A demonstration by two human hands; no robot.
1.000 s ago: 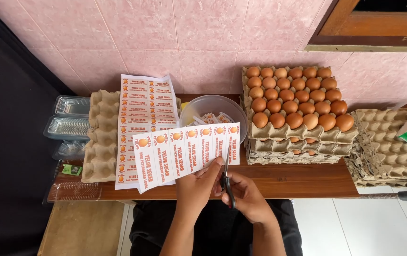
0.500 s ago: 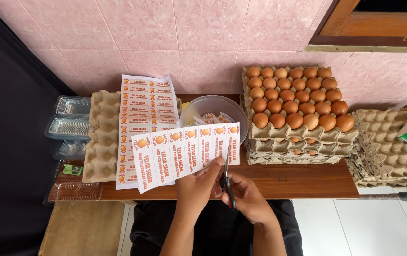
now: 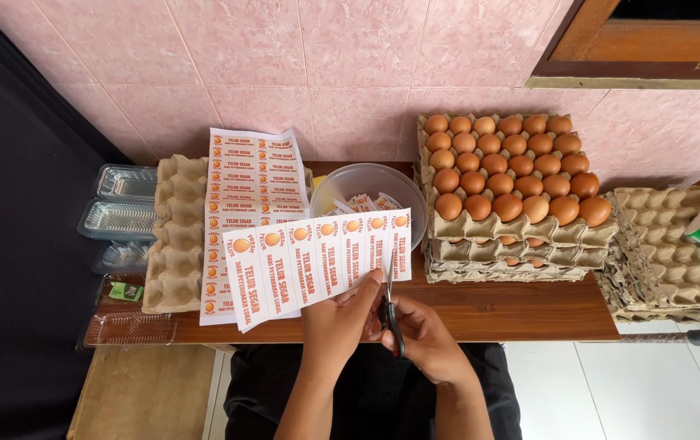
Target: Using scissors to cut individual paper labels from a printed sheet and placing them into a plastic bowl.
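Far left on the wooden shelf (image 3: pixel 521 314), clear plastic containers (image 3: pixel 122 204) sit beside an empty egg carton (image 3: pixel 172 236), with a full sheet of labels (image 3: pixel 248 175) lying partly over it. Next, the label strip (image 3: pixel 317 261) (white, a row of orange-printed labels each with an orange egg dot) is held up tilted over the shelf's front edge, its lower right edge pinched by the left hand (image 3: pixel 340 322), thumb on top. Just right of that, the right hand (image 3: pixel 427 338) is closed round the handles of dark scissors (image 3: pixel 390 314), whose blades meet the strip's bottom edge near its right end, so the strip sits above and left of both hands. Behind it, a clear bowl (image 3: pixel 370 183) holds cut labels. Further right, stacked trays of brown eggs (image 3: pixel 513 175), then a pile of empty cartons (image 3: pixel 667 253). Versus half a second ago: hands, strip and scissors look unchanged in place.
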